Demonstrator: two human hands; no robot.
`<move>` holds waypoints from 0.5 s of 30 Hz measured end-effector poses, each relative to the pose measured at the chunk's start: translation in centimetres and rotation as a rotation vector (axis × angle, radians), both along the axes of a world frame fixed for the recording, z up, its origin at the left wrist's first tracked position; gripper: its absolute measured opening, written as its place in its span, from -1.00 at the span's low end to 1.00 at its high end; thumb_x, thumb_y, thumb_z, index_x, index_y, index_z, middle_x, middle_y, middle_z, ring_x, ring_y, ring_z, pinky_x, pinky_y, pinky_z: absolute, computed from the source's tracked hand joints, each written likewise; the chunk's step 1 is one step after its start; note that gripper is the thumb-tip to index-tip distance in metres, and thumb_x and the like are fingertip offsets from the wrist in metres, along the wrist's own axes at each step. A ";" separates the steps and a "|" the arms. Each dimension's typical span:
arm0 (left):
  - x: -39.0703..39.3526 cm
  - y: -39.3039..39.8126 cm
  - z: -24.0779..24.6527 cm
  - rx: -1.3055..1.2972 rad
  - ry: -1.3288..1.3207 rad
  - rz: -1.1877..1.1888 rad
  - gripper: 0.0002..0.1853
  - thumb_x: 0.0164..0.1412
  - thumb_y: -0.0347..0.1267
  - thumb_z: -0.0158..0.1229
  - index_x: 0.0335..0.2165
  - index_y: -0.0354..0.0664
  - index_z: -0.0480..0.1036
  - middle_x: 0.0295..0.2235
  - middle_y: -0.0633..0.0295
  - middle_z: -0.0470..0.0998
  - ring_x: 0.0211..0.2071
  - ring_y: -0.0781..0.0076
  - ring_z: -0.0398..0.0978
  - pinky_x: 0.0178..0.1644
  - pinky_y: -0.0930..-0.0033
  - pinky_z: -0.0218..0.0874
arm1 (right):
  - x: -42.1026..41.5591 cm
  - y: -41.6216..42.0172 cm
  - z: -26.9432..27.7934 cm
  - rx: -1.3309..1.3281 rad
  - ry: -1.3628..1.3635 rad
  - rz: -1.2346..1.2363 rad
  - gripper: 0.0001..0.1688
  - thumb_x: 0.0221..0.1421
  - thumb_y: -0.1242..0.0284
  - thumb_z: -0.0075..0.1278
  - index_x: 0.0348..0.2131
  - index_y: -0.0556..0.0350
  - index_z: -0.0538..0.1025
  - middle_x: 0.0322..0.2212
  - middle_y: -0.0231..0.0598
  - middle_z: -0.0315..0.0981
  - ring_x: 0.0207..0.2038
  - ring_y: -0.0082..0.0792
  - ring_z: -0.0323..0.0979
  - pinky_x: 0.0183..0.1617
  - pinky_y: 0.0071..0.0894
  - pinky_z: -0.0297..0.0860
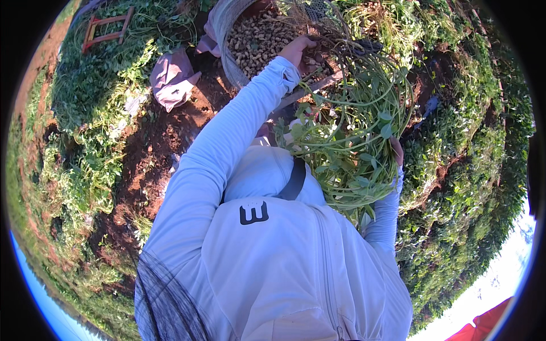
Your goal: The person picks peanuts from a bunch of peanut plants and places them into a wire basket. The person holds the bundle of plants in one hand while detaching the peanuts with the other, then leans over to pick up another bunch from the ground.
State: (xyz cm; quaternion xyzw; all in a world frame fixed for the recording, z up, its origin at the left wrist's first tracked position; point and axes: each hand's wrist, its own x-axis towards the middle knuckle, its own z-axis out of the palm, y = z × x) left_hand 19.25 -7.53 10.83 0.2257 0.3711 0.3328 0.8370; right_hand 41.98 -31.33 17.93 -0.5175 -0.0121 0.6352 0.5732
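Note:
A bundle of green peanut plants point(362, 140) lies across my lap and right side, its leafy stems bent in a loop. My right hand point(396, 151) is closed around the stems at the bundle's outer side, partly covered by leaves. Over a round mesh-sided basket point(232, 47), my left hand point(298, 51) has its fingers curled at the root end point(337, 42) of the plants. Loose peanuts point(260, 42) in their shells fill much of the basket. A wooden bar point(315, 87) crosses the basket's near side, below my left hand.
A pinkish sack point(172, 81) lies on the reddish soil point(145, 157) left of the basket. Farther left, a reddish wooden frame point(108, 30) rests on plants. Leafy rows point(460, 204) stretch along the right. Something red point(486, 322) shows at the lower right edge.

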 end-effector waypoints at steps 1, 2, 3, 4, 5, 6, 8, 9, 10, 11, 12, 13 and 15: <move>0.0 0.0 0.2 0.036 0.075 -0.020 -0.75 0.04 -0.25 -0.07 -0.26 -0.03 0.34 -0.41 0.34 0.43 -0.48 0.53 0.35 -0.44 0.39 0.20 | 0.2 -0.1 -0.3 -0.027 0.007 -0.015 -0.68 0.01 0.31 -0.15 -0.29 0.16 0.42 -0.44 -0.21 0.46 -0.43 -0.35 0.45 -0.35 -0.41 0.43; 0.0 0.0 0.4 0.072 0.150 -0.042 -0.74 0.04 -0.24 -0.06 -0.25 -0.02 0.33 -0.41 0.35 0.43 -0.47 0.54 0.35 -0.45 0.39 0.20 | 0.2 0.0 -0.3 -0.039 0.025 -0.006 -0.67 0.01 0.31 -0.15 -0.28 0.17 0.41 -0.44 -0.21 0.46 -0.42 -0.34 0.45 -0.33 -0.40 0.42; 0.1 -0.1 1.0 0.108 0.220 -0.067 -0.72 0.04 -0.23 -0.04 -0.23 -0.02 0.33 -0.41 0.35 0.42 -0.46 0.56 0.35 -0.45 0.39 0.20 | 0.3 0.0 -0.3 -0.052 0.039 0.000 -0.66 0.01 0.30 -0.15 -0.28 0.17 0.41 -0.44 -0.21 0.46 -0.42 -0.34 0.45 -0.31 -0.40 0.42; 0.1 -0.2 1.3 0.178 0.268 -0.057 -0.71 0.04 -0.20 0.00 -0.24 -0.04 0.35 -0.51 0.36 0.41 -0.55 0.62 0.34 -0.56 0.48 0.17 | 0.2 0.3 0.0 -0.065 0.053 0.007 -0.65 0.01 0.29 -0.15 -0.27 0.17 0.41 -0.44 -0.21 0.46 -0.41 -0.33 0.44 -0.29 -0.39 0.41; 0.1 0.1 0.8 0.317 0.377 -0.081 -0.68 0.04 -0.19 0.00 -0.23 -0.08 0.36 -0.49 0.33 0.44 -0.53 0.56 0.37 -0.51 0.46 0.20 | -0.5 0.2 0.4 -0.133 0.018 -0.096 -0.65 0.02 0.29 -0.15 -0.27 0.18 0.41 -0.44 -0.21 0.46 -0.41 -0.33 0.44 -0.28 -0.39 0.41; -0.3 0.6 0.0 0.459 0.487 -0.097 -0.65 0.03 -0.18 0.01 -0.22 -0.11 0.37 -0.47 0.29 0.46 -0.50 0.51 0.40 -0.45 0.44 0.22 | 0.0 -0.2 -0.3 -0.101 -0.024 -0.071 -0.65 0.02 0.30 -0.15 -0.27 0.19 0.41 -0.44 -0.20 0.46 -0.41 -0.32 0.44 -0.28 -0.39 0.41; -0.5 1.3 -1.0 0.691 0.677 -0.136 -0.61 0.02 -0.15 0.00 -0.22 -0.15 0.39 -0.43 0.18 0.49 -0.45 0.37 0.44 -0.34 0.41 0.24 | 1.7 -0.9 -2.5 -0.040 -0.109 -0.025 -0.66 0.02 0.31 -0.16 -0.28 0.21 0.41 -0.43 -0.19 0.46 -0.42 -0.31 0.45 -0.29 -0.39 0.41; -0.6 1.4 -0.9 0.778 0.766 -0.151 -0.60 0.01 -0.14 -0.01 -0.23 -0.17 0.40 -0.42 0.11 0.50 -0.42 0.29 0.45 -0.29 0.39 0.23 | 1.9 -0.8 -2.5 -0.021 -0.003 0.031 -0.66 0.02 0.32 -0.17 -0.28 0.22 0.40 -0.43 -0.18 0.46 -0.41 -0.31 0.45 -0.28 -0.38 0.41; -0.7 1.5 -0.9 0.756 0.805 -0.167 -0.60 0.00 -0.14 -0.01 -0.23 -0.17 0.40 -0.41 0.08 0.50 -0.41 0.26 0.45 -0.27 0.37 0.23 | 2.1 -0.6 -2.2 -0.001 0.103 0.087 -0.66 0.02 0.33 -0.18 -0.27 0.23 0.40 -0.42 -0.17 0.45 -0.41 -0.30 0.45 -0.28 -0.38 0.41; -0.9 1.5 -0.8 0.734 0.844 -0.184 -0.59 0.00 -0.15 -0.02 -0.23 -0.17 0.40 -0.40 0.06 0.49 -0.39 0.23 0.45 -0.25 0.35 0.23 | 2.2 -0.4 -1.8 0.020 0.207 0.143 -0.66 0.03 0.34 -0.19 -0.27 0.24 0.39 -0.42 -0.17 0.45 -0.41 -0.30 0.45 -0.28 -0.37 0.41; -1.1 1.4 -0.6 0.800 0.863 -0.183 -0.62 0.00 -0.18 -0.01 -0.22 -0.15 0.40 -0.44 0.08 0.49 -0.43 0.29 0.45 -0.31 0.37 0.24 | 1.3 -0.2 -0.8 0.050 0.262 0.125 -0.65 0.02 0.36 -0.20 -0.25 0.26 0.38 -0.42 -0.15 0.45 -0.39 -0.30 0.44 -0.27 -0.37 0.41; -1.4 1.3 -0.3 0.865 0.882 -0.183 -0.64 0.01 -0.21 0.00 -0.21 -0.13 0.40 -0.48 0.10 0.49 -0.48 0.36 0.44 -0.36 0.39 0.25 | 1.1 -0.4 -0.8 0.042 0.190 0.111 -0.65 0.02 0.36 -0.20 -0.25 0.26 0.38 -0.42 -0.15 0.45 -0.39 -0.30 0.44 -0.28 -0.37 0.42; -1.6 1.3 -0.2 0.951 0.916 -0.182 -0.65 0.01 -0.24 0.01 -0.20 -0.11 0.40 -0.48 0.09 0.49 -0.48 0.39 0.43 -0.37 0.40 0.25 | 0.9 -0.6 -0.7 0.021 0.098 0.084 -0.65 0.01 0.36 -0.19 -0.25 0.25 0.39 -0.43 -0.15 0.45 -0.40 -0.30 0.44 -0.28 -0.36 0.42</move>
